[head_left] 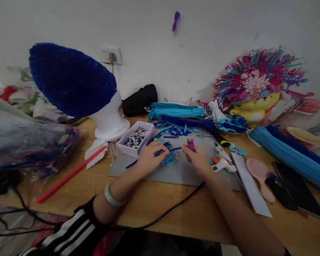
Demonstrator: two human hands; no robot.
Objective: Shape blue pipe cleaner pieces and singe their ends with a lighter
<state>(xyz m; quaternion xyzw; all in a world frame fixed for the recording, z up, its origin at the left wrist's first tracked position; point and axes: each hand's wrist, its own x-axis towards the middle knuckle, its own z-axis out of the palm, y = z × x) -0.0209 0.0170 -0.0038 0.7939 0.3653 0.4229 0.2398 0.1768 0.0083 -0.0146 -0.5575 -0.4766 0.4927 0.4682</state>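
My left hand pinches a dark blue chenille stem, whose end points right towards my other hand. In my right hand is a purple lighter, held upright close to that end; I cannot make out a flame. Both hands are above a grey cardboard sheet. Light blue stem pieces lie in a heap under and beside my left hand. Short cut pieces in blue tones are scattered behind it. A white box of mixed beads stands just left of my left hand.
A white glue gun with a lit red light lies right of my right hand, near a pink hairbrush. At the left stand a mannequin head wearing a blue cap and a red stick. A black cable crosses the table's front.
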